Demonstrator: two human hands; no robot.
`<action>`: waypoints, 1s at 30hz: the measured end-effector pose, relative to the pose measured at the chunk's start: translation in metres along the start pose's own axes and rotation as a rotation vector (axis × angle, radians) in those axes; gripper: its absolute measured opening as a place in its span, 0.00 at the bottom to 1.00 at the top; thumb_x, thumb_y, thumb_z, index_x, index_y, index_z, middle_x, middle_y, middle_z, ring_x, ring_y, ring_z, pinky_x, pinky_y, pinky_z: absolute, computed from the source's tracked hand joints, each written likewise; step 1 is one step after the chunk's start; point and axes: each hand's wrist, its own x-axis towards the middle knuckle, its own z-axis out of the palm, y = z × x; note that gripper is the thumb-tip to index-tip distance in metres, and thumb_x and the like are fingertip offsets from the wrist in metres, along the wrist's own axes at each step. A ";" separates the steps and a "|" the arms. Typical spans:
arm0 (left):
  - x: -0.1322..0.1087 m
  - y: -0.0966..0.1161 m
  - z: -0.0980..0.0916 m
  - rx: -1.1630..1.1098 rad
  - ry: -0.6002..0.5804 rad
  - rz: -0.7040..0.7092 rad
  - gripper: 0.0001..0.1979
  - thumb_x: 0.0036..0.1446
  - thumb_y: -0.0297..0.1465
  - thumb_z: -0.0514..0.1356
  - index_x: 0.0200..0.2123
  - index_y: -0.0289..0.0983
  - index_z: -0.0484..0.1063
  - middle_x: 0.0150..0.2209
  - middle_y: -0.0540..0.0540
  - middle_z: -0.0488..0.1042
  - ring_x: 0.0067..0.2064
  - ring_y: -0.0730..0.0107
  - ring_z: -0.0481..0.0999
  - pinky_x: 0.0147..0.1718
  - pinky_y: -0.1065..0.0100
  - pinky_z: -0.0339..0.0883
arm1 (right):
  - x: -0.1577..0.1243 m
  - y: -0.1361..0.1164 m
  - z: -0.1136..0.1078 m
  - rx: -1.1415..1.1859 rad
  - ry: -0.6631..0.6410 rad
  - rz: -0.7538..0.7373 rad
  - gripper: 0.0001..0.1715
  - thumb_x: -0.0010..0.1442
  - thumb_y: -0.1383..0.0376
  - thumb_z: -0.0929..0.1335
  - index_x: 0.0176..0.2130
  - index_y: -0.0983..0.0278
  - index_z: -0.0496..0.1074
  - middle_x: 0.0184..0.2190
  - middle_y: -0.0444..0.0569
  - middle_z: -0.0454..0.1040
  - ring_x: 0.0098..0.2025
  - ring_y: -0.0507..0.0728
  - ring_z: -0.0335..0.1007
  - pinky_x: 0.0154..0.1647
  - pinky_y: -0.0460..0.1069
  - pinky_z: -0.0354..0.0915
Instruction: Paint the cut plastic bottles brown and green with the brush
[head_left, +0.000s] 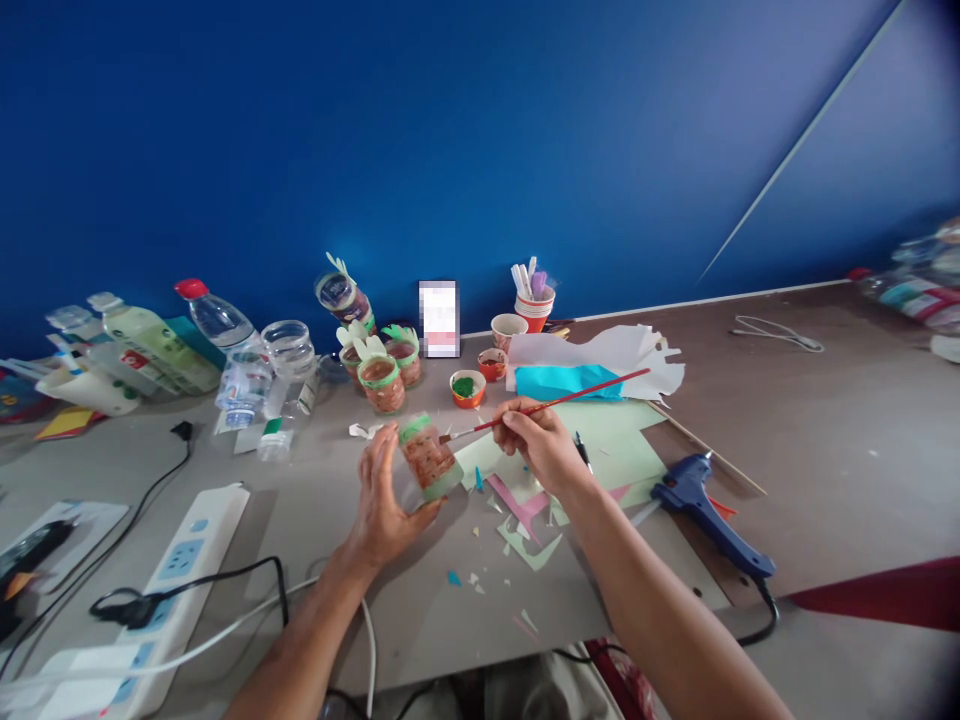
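My left hand (385,500) grips a small clear plastic cup (430,458) by its two ends, tilted on its side. The cup has a green rim and streaky reddish-brown paint around its wall. A paintbrush (570,398) with a long red handle is pinched in my right hand (531,436). Its bristles meet or nearly meet the painted wall; I cannot tell which. Beyond the hands stand a paper cup of green paint (467,389) and a paper cup of brown paint (493,365). Several similar painted cups (382,385) with pale green paper leaves stand behind.
A blue glue gun (709,510) lies at the right, near a wooden stick (712,450). Paper scraps (529,545) litter the table front. A power strip (180,575) with cables lies left. Plastic bottles (217,320) line the back left. A phone (439,318) leans against the blue wall.
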 end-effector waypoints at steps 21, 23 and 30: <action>0.001 0.000 0.000 -0.009 0.014 -0.006 0.50 0.49 0.44 0.67 0.67 0.38 0.43 0.62 0.29 0.56 0.64 0.43 0.57 0.57 0.41 0.58 | 0.001 -0.004 -0.007 0.015 -0.066 0.031 0.07 0.51 0.62 0.69 0.27 0.65 0.71 0.16 0.43 0.70 0.18 0.49 0.58 0.20 0.46 0.51; 0.001 0.000 -0.001 -0.013 0.017 -0.001 0.49 0.50 0.44 0.66 0.67 0.39 0.42 0.62 0.29 0.56 0.64 0.43 0.57 0.57 0.41 0.58 | 0.001 -0.004 -0.008 0.022 -0.118 0.066 0.08 0.51 0.61 0.69 0.27 0.65 0.71 0.16 0.43 0.70 0.18 0.48 0.57 0.20 0.46 0.51; 0.003 0.000 -0.003 -0.044 0.021 -0.041 0.49 0.49 0.45 0.67 0.67 0.39 0.44 0.62 0.30 0.55 0.64 0.44 0.57 0.58 0.43 0.57 | 0.004 -0.004 -0.009 0.013 -0.027 0.081 0.07 0.50 0.63 0.69 0.27 0.65 0.72 0.15 0.42 0.69 0.17 0.48 0.57 0.20 0.46 0.52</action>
